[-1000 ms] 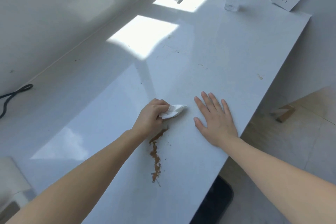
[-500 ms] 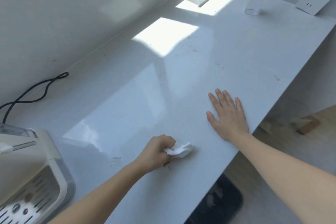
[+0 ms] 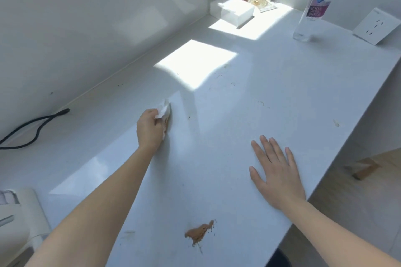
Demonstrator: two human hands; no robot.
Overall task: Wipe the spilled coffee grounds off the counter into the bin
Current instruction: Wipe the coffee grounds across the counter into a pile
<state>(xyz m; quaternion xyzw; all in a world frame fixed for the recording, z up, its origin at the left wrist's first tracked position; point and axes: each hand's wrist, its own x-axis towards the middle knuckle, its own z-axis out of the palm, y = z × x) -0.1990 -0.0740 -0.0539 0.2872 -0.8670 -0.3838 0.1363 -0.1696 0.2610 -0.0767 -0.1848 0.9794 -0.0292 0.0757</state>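
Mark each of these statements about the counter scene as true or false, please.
1. The left hand grips a white tissue. True.
2. The right hand holds a sponge. False: it lies flat and empty on the counter.
3. A pile of brown coffee grounds lies near the front edge. True.
4. The water bottle lies on its side. False: it stands upright.
5. The tissue covers the pile. False: they are well apart.

A small brown heap of coffee grounds (image 3: 198,233) is seen on the white counter (image 3: 271,84) at about 6 o'clock, close to the near edge, with loose specks scattered around it. The bin cannot be clearly made out.
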